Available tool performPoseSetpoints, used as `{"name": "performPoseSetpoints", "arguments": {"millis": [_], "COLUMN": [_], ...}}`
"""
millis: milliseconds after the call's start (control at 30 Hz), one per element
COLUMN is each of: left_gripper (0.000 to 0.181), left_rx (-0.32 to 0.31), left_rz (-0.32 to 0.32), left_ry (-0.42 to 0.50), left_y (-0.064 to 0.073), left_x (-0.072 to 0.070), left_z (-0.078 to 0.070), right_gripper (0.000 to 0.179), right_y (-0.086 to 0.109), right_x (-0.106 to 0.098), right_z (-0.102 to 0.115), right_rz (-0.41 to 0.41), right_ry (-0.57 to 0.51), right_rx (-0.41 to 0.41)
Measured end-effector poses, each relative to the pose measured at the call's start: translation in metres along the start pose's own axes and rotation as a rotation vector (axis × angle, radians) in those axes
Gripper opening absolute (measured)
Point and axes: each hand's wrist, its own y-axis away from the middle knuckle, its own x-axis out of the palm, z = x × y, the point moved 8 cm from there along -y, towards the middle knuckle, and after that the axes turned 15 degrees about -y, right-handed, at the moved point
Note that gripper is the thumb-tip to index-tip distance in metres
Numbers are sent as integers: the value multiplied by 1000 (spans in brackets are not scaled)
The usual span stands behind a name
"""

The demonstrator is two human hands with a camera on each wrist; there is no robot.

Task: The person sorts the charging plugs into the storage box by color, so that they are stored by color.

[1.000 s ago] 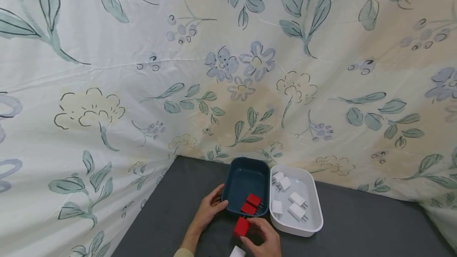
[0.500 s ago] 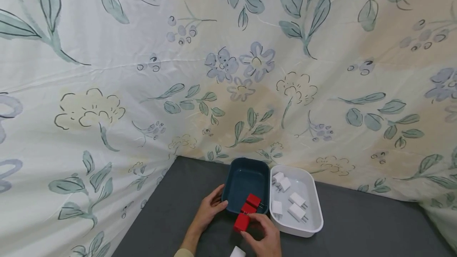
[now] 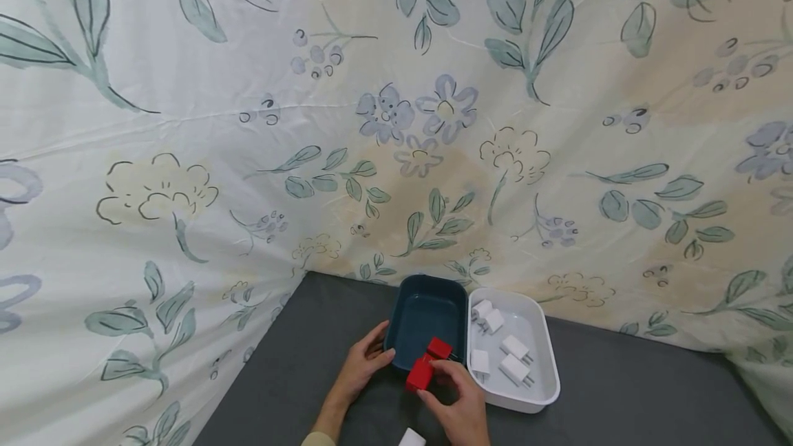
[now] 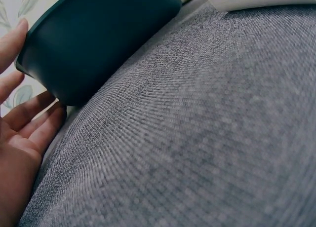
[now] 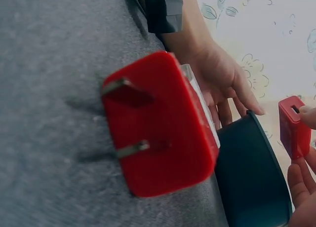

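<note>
My right hand (image 3: 460, 401) pinches a red charger plug (image 3: 419, 376) between thumb and fingers at the front rim of the dark teal box (image 3: 423, 325). The held plug (image 5: 292, 131) shows its port side in the right wrist view. Inside the box lies a red plug (image 3: 439, 347); another beside it is mostly hidden behind the held one. My left hand (image 3: 364, 361) holds the box's front left corner, thumb at the front, fingers along the side. The left wrist view shows these fingers (image 4: 42, 116) against the box's outer wall (image 4: 98, 44).
Against the teal box's right side stands a white box (image 3: 545, 356) with several white plugs (image 3: 514, 367). A white plug (image 3: 412, 438) lies at the near edge of the head view. Close to the right wrist camera, a red plug (image 5: 160, 128) sits on the grey cloth (image 5: 44, 128).
My right hand has moved the held red plug slightly forward, from in front of the teal box to its front rim. My left hand and both boxes have stayed in place.
</note>
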Motion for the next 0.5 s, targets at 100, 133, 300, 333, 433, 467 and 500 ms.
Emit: {"name": "performPoseSetpoints", "arguments": {"millis": [100, 133, 300, 333, 433, 467, 500], "left_gripper": [61, 60, 61, 62, 63, 63, 63], "left_rx": [0, 2, 8, 8, 12, 16, 21], "left_rz": [-1, 0, 5, 5, 6, 4, 3], "left_ry": [3, 3, -3, -7, -12, -12, -9], "left_y": [1, 1, 1, 1, 2, 2, 2], "left_x": [0, 0, -1, -1, -1, -1, 0], "left_z": [0, 0, -1, -2, -3, -3, -3], "right_gripper": [48, 47, 45, 44, 44, 44, 44], "right_y": [-1, -1, -3, -4, -6, -6, -7], "right_x": [2, 3, 6, 6, 6, 7, 7], "right_z": [14, 19, 34, 34, 34, 35, 36], "right_rz": [1, 4, 20, 23, 32, 37, 41], "right_ry": [-10, -8, -11, -14, -28, -33, -36], "right_rx": [27, 35, 61, 58, 38, 26, 11]}}
